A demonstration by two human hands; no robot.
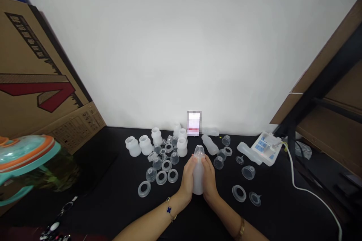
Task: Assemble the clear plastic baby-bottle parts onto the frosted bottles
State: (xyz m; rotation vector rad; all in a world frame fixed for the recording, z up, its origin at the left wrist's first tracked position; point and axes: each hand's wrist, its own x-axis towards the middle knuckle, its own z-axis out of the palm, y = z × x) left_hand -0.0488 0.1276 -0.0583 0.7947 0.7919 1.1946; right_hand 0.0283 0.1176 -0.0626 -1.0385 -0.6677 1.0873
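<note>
A translucent white baby bottle (198, 181) with a clear dome cap on top stands upright on the black table, between my two hands. My left hand (187, 178) wraps its left side, and my right hand (209, 180) wraps the right side. The fingers of both meet near the bottle's upper part, just below the cap. Left of my hands lie several clear domed caps (151, 174) and translucent ring collars (172, 176). To the right are a large ring (239, 193), a clear dome cap (248, 173) and a clear nipple-like piece (255, 199).
White bottle bodies (146, 145) stand at the back left, while others (209, 144) lie on their sides. A phone with a blurred screen (194, 123) leans on the wall. A power strip (266, 148) trails a white cable at right. Cardboard (42, 64) and a teal-lidded jar (31, 158) stand left.
</note>
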